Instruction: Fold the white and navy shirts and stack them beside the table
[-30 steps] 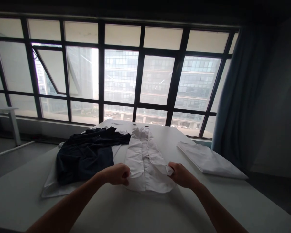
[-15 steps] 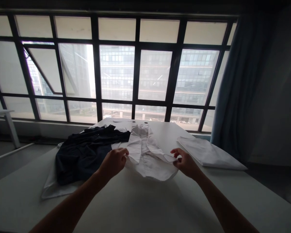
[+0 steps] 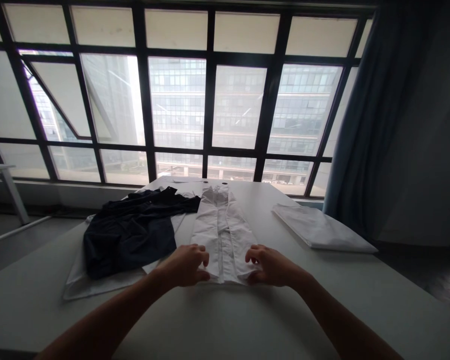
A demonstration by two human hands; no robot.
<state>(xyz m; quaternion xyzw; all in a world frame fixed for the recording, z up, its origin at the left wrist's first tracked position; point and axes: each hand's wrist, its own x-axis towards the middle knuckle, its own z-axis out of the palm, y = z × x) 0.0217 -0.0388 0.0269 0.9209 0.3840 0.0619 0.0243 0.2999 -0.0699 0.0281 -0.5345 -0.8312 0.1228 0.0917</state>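
Note:
A white shirt (image 3: 225, 230) lies lengthwise on the table in front of me, its sides folded inward along a strip down the middle. Its collar end points at the window and its hem is nearest me. My left hand (image 3: 187, 265) has curled fingers and thumb at the shirt's lower left corner. At the lower right corner, my right hand (image 3: 272, 265) grips the cloth in the same way, thumb near the hem. Beside my left hand lies a crumpled dark navy garment (image 3: 131, 235), with white cloth (image 3: 93, 287) under it.
A folded white cloth (image 3: 322, 230) lies on the right of the white table (image 3: 225, 325). Behind the table stands a dark-framed window (image 3: 206, 100), one pane tilted open on the left. A blue curtain (image 3: 356, 150) hangs at the right. Another white table (image 3: 11, 190) stands far left.
Both hands have come nearer to me and closer together, drawing the shirt's hem along. The rounded, loose hem now lies flat and straight, and the shirt is narrower. My view has tilted down slightly.

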